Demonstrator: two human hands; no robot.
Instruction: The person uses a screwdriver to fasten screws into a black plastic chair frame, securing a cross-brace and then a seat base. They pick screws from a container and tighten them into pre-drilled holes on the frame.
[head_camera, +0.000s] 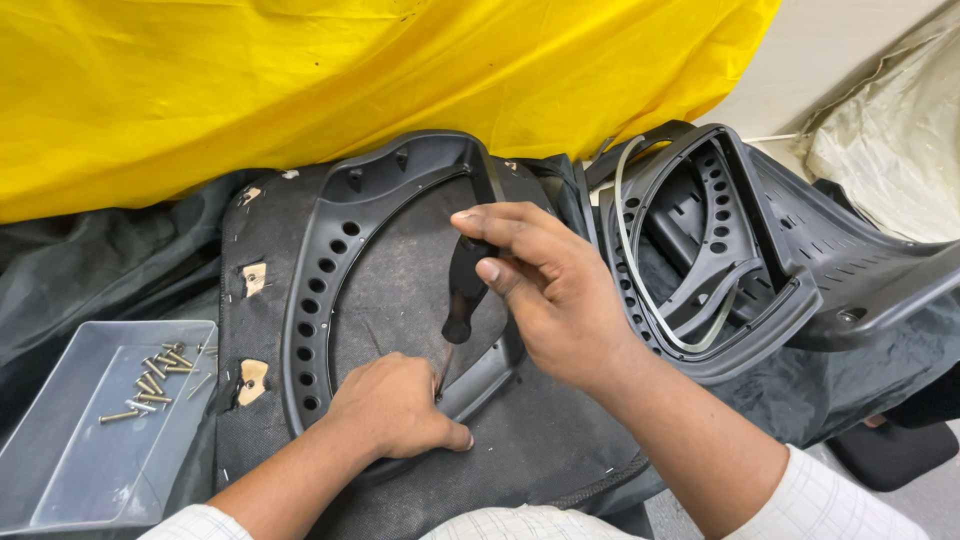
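On the black seat pad (400, 290), the right hand (545, 290) grips a screwdriver (463, 290). The left hand (395, 405) presses its curled fingers on the grey plastic frame (320, 270).

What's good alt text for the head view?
The right hand holds a black-handled screwdriver tip-down against a dark plastic frame lying on a black seat pad, while the left hand presses on the frame beside the tip. A clear tray of loose screws sits to the left.
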